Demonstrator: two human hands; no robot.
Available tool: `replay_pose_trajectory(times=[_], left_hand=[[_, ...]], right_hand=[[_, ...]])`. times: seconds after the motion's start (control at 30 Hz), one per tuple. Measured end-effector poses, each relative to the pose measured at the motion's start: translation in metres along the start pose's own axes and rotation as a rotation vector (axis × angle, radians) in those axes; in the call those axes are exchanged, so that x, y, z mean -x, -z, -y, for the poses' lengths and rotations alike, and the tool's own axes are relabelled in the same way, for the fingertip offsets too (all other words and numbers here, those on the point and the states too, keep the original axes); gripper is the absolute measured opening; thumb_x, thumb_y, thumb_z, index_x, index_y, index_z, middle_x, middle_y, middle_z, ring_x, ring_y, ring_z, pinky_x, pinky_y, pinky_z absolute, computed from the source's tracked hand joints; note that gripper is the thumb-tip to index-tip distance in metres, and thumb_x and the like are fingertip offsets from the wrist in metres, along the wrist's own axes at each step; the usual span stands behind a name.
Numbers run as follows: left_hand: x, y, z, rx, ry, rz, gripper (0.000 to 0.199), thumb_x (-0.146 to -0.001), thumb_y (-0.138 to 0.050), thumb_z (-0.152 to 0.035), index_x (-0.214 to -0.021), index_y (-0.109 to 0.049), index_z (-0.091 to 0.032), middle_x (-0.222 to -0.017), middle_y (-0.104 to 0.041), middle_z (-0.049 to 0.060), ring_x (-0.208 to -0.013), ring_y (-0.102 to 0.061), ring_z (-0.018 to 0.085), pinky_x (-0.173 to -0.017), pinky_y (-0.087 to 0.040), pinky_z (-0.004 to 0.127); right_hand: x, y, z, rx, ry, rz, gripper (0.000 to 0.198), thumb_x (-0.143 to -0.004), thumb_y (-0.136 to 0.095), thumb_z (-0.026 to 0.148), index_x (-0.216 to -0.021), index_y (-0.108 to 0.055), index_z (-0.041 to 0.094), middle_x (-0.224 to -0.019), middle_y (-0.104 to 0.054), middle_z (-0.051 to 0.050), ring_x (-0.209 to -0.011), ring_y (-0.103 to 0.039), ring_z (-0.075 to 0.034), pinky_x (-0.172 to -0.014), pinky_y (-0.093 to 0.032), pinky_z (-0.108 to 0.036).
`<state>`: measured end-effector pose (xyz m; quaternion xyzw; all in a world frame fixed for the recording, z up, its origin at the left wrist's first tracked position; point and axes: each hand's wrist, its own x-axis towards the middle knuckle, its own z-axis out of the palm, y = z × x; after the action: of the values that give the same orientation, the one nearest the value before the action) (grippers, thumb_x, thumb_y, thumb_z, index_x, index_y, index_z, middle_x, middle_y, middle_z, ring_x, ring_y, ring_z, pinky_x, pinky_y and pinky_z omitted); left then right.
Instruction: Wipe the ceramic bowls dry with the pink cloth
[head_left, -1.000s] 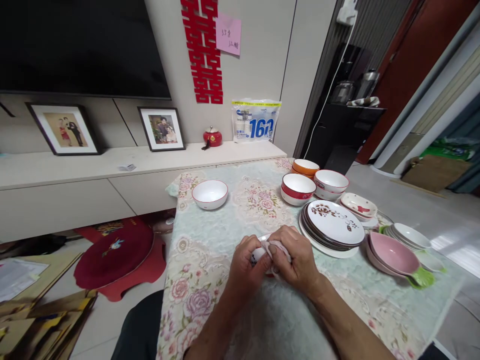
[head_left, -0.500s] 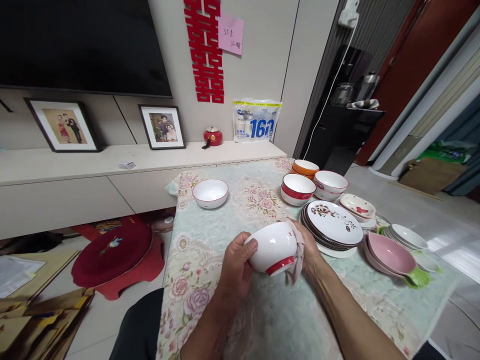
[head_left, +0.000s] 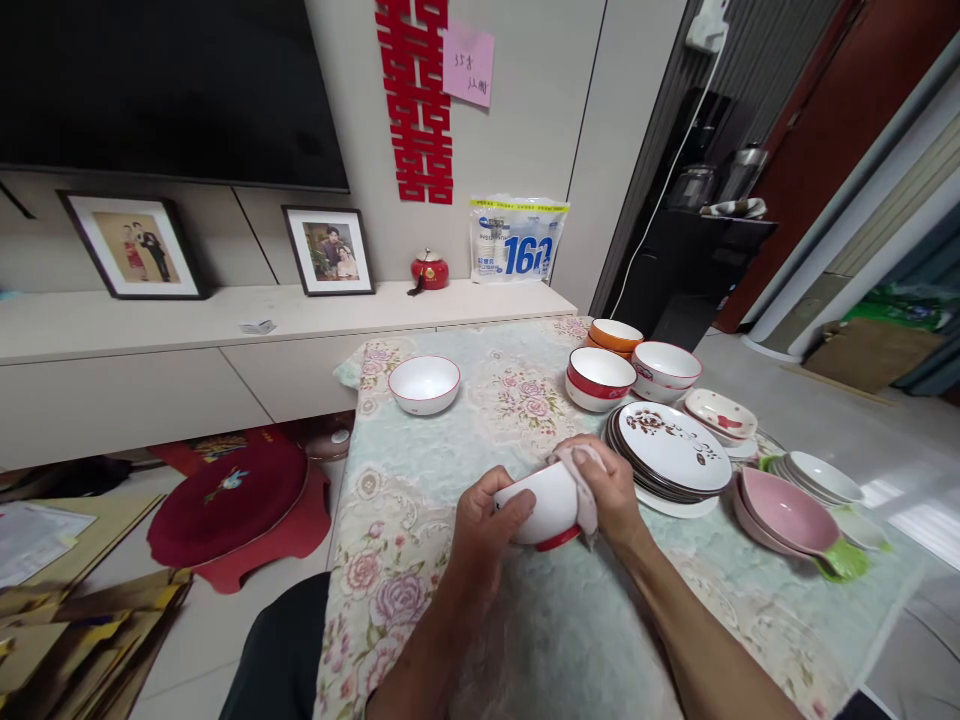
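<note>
Tilted above the near part of the table is a white bowl [head_left: 546, 508] with a red foot. My left hand [head_left: 487, 515] grips its left side, thumb on the outer wall and fingers mostly hidden behind. A pale pink cloth [head_left: 586, 495] is pinched in my right hand [head_left: 609, 490] and pressed over the bowl's right rim and side. Another white bowl [head_left: 424, 388] with a thin red rim stands upright at the table's far left. Right of my right hand is a stack of plates [head_left: 671, 445], the top one with a brown flower pattern.
Stacked red-and-white bowls [head_left: 600, 378], orange bowls [head_left: 616, 335] and pink leaf-shaped bowls [head_left: 787, 510] crowd the table's right side. A floral tablecloth [head_left: 405, 560] covers the table. Behind it is a white cabinet [head_left: 315, 325]; a red stool [head_left: 240, 510] stands at left.
The bowl has turned more upright, its red foot now facing down. My right hand has moved up with the cloth, its fingers now showing over the rim.
</note>
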<state>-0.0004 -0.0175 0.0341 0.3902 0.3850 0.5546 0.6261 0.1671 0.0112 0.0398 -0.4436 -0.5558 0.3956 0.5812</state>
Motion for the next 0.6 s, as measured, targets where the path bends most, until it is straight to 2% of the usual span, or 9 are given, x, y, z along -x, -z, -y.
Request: replay_pose_trajectory(times=[0.07, 0.13, 0.2, 0.37, 0.5, 0.6], left_hand=[[0.0, 0.0, -0.001, 0.191, 0.054, 0.037, 0.035, -0.07, -0.074, -0.038, -0.064, -0.044, -0.021, -0.057, -0.038, -0.007, -0.056, -0.033, 0.01, -0.055, -0.028, 0.024], [-0.001, 0.0, -0.005, 0.33, 0.074, 0.057, 0.033, -0.07, -0.073, -0.037, -0.066, -0.046, -0.02, -0.06, -0.043, -0.005, -0.058, -0.036, 0.01, -0.056, -0.031, 0.023], [-0.002, 0.0, -0.008, 0.374, 0.072, 0.068, 0.031, -0.07, -0.072, -0.036, -0.067, -0.046, -0.02, -0.063, -0.047, -0.004, -0.06, -0.039, 0.011, -0.057, -0.033, 0.024], [-0.001, 0.0, -0.005, 0.187, 0.057, 0.135, 0.036, -0.078, -0.067, -0.045, -0.066, -0.044, -0.021, -0.061, -0.038, -0.005, -0.058, -0.033, 0.011, -0.055, -0.028, 0.026], [-0.002, 0.003, 0.002, 0.033, 0.048, 0.2, 0.039, -0.074, -0.076, -0.045, -0.066, -0.048, -0.019, -0.061, -0.039, -0.006, -0.058, -0.034, 0.011, -0.055, -0.023, 0.026], [-0.003, 0.005, 0.002, -0.057, -0.015, 0.223, 0.04, -0.077, -0.072, -0.048, -0.066, -0.046, -0.021, -0.062, -0.037, -0.005, -0.06, -0.034, 0.012, -0.057, -0.025, 0.027]], right_hand=[[-0.008, 0.004, -0.008, -0.126, -0.155, -0.086, 0.033, -0.076, -0.069, 0.054, -0.074, -0.071, 0.021, -0.072, -0.067, -0.003, -0.069, -0.059, -0.02, -0.065, -0.046, -0.032], [-0.011, 0.005, -0.013, -0.166, -0.201, -0.133, 0.039, -0.073, -0.068, 0.06, -0.069, -0.067, 0.021, -0.067, -0.065, -0.002, -0.065, -0.058, -0.02, -0.063, -0.047, -0.032], [-0.011, 0.004, -0.015, -0.203, -0.253, -0.159, 0.042, -0.073, -0.066, 0.064, -0.067, -0.064, 0.022, -0.063, -0.064, -0.001, -0.06, -0.057, -0.019, -0.059, -0.048, -0.032], [-0.008, 0.01, -0.007, -0.226, -0.315, -0.13, 0.039, -0.075, -0.07, 0.058, -0.066, -0.059, 0.022, -0.056, -0.058, 0.001, -0.052, -0.052, -0.016, -0.053, -0.044, -0.029], [-0.011, 0.02, -0.002, -0.173, -0.283, -0.046, 0.039, -0.076, -0.073, 0.053, -0.062, -0.053, 0.022, -0.056, -0.053, 0.003, -0.05, -0.045, -0.013, -0.049, -0.036, -0.027], [-0.009, 0.019, 0.0, -0.107, -0.215, -0.012, 0.041, -0.081, -0.068, 0.055, -0.061, -0.051, 0.022, -0.056, -0.048, 0.003, -0.05, -0.04, -0.013, -0.048, -0.031, -0.027]])
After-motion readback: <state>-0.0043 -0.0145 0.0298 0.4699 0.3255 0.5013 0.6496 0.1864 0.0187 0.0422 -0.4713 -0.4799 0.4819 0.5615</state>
